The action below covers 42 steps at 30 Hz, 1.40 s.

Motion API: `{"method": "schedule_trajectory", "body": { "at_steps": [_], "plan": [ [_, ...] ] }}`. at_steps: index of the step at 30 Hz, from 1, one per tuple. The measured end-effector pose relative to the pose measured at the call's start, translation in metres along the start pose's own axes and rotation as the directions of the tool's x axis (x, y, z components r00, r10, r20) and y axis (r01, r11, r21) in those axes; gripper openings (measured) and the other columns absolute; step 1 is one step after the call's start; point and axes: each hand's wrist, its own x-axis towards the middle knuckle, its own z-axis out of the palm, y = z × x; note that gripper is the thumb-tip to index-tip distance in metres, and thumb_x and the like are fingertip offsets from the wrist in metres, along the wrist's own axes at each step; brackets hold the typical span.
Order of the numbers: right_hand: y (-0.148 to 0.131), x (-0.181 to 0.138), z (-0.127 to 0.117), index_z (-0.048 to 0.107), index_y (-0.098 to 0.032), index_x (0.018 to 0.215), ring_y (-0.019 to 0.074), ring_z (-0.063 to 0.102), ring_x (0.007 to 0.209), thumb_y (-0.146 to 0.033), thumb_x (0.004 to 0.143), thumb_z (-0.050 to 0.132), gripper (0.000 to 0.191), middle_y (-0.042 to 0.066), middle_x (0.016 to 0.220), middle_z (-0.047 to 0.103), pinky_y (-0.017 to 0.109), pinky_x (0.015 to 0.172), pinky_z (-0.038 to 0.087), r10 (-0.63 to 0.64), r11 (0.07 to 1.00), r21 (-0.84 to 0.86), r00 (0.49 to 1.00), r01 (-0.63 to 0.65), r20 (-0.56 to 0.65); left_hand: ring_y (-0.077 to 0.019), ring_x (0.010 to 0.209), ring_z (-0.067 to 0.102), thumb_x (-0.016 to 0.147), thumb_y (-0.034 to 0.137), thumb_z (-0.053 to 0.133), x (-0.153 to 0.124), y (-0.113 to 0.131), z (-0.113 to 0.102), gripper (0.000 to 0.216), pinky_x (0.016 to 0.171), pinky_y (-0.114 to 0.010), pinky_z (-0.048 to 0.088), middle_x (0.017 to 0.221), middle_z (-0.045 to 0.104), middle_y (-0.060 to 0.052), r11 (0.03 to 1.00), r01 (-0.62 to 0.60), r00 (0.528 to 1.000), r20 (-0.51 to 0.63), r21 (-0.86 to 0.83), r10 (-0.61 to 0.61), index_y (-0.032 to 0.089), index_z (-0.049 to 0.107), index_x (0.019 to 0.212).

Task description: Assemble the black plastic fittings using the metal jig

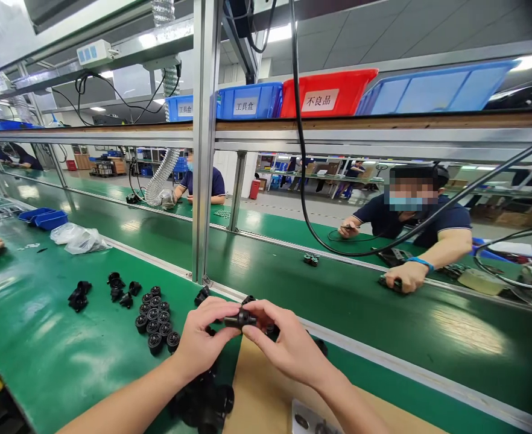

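Both my hands meet over the green bench and pinch one small black plastic part (pixel 240 319) between their fingertips. My left hand (pixel 202 339) grips its left end, my right hand (pixel 283 345) its right end. Just left of my hands, several black round caps (pixel 155 318) stand packed together. Further left lie loose black pieces (pixel 78 296) and a few more (pixel 120 286). A dark heap of the same parts (pixel 205 401) sits under my left wrist, partly hidden.
A tan cardboard sheet (pixel 266 398) lies under my right forearm. An aluminium post (pixel 202 150) rises just behind the caps. Beyond it runs a green conveyor belt (pixel 361 301) with a co-worker's hand (pixel 404 276) on its far side. Clear plastic bags (pixel 79 238) and blue trays (pixel 44 218) lie far left.
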Motion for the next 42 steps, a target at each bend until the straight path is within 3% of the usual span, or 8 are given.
{"method": "schedule_trajectory", "body": {
  "at_steps": [7,12,18,23,27,31,37,42],
  "plan": [
    [0.008,0.004,0.009,0.07,-0.024,0.121,0.0198,0.063,0.086,-0.038,0.097,0.069,0.027,0.003,0.101,0.074,0.034,0.08,0.051,0.141,0.982,0.139,0.987,-0.13,-0.073,-0.0238,0.099,0.072,0.099,0.032,0.073,-0.002,-0.008,-0.003,0.042,0.088,-0.036,0.059,0.119,0.078,-0.009,0.974,0.223,0.975,-0.006,0.038,-0.223,0.026,0.069,0.14],
    [0.011,0.003,0.008,0.07,-0.025,0.121,0.0196,0.063,0.087,-0.035,0.097,0.068,0.026,0.002,0.101,0.073,0.033,0.081,0.051,0.123,0.983,0.144,0.99,-0.111,-0.072,-0.0278,0.12,0.068,0.097,0.026,0.073,0.001,-0.008,-0.006,0.045,0.099,-0.038,0.055,0.131,0.074,-0.009,0.991,0.127,0.992,0.017,0.031,-0.128,0.027,0.068,0.141],
    [0.012,0.006,0.01,0.072,-0.024,0.119,0.0201,0.063,0.084,-0.036,0.096,0.069,0.026,0.003,0.097,0.073,0.033,0.079,0.051,0.131,0.988,0.095,0.986,-0.121,-0.106,-0.0261,0.112,0.072,0.097,0.021,0.073,0.004,-0.004,-0.006,0.028,0.102,-0.042,0.057,0.118,0.079,-0.007,0.995,0.078,0.996,0.026,0.059,-0.079,0.027,0.078,0.124],
    [0.009,0.006,0.017,0.073,-0.022,0.116,0.02,0.062,0.077,-0.04,0.098,0.066,0.026,0.003,0.087,0.071,0.033,0.072,0.049,0.157,0.986,-0.038,0.983,-0.161,-0.094,-0.0266,0.126,0.066,0.097,0.025,0.072,0.02,-0.003,-0.031,0.048,0.109,-0.042,0.054,0.134,0.073,-0.008,0.977,0.032,0.999,0.025,0.209,-0.038,0.029,0.064,0.143],
    [0.013,-0.002,0.036,0.073,-0.023,0.117,0.0259,0.068,0.093,-0.028,0.098,0.065,0.022,0.007,0.102,0.074,0.039,0.084,0.051,0.079,0.92,-0.391,0.992,-0.034,0.1,-0.0273,0.12,0.067,0.104,0.029,0.057,0.043,-0.007,-0.081,0.029,0.105,-0.042,0.055,0.125,0.075,-0.01,0.753,0.173,0.983,-0.161,0.634,-0.089,0.021,0.069,0.129],
    [0.027,-0.004,0.052,0.072,-0.019,0.118,0.0324,0.07,0.101,-0.022,0.099,0.06,0.022,0.011,0.106,0.071,0.046,0.088,0.054,0.095,0.773,-0.634,0.984,0.023,0.152,-0.0294,0.115,0.068,0.098,0.012,0.054,0.049,-0.022,-0.121,0.026,0.104,-0.042,0.054,0.113,0.077,-0.01,0.577,0.254,0.963,-0.144,0.776,-0.23,0.019,0.078,0.106],
    [0.041,-0.003,0.06,0.06,-0.017,0.139,0.0286,0.071,0.095,-0.013,0.099,0.052,0.041,0.016,0.122,0.066,0.042,0.081,0.059,0.04,0.681,-0.731,0.995,0.043,0.096,-0.0299,0.107,0.075,0.09,0.004,0.068,0.036,-0.056,-0.145,0.022,0.098,-0.041,0.058,0.11,0.079,-0.013,0.257,0.423,0.819,-0.245,0.869,-0.519,0.015,0.08,0.105],
    [0.04,-0.014,0.077,0.045,-0.017,0.157,0.0328,0.065,0.125,0.009,0.077,0.043,0.084,0.019,0.164,0.046,0.045,0.096,0.059,-0.13,0.644,-0.66,0.906,0.386,0.403,-0.0297,0.125,0.067,0.102,0.026,0.071,0.035,-0.065,-0.172,0.03,0.109,-0.051,0.055,0.133,0.07,-0.014,0.066,0.504,0.74,-0.391,0.861,-0.548,0.014,0.069,0.129]
  ]
}}
